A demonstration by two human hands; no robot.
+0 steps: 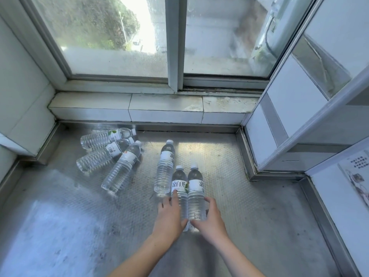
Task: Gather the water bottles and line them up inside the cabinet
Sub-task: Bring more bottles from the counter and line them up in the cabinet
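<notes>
The left hand (pixel 169 213) curls around one upright bottle (pixel 179 188) and the right hand (pixel 208 216) around its neighbour (pixel 196 194), the two touching. Just beyond them stands a third bottle (pixel 165 166) (slightly tilted); three fallen bottles (pixel 107 154) lie well left of the pair, nearer the window sill (pixel 159 108).

The bases of the two near bottles (pixel 179 196) are hidden behind the left hand (pixel 169 214) and the right hand (pixel 209 218). Both forearms are cut off by the lower edge. The poster (pixel 357 172) is cropped at the right edge, and its print cannot be read. The scene beyond the window (pixel 119 37) is blurred.
</notes>
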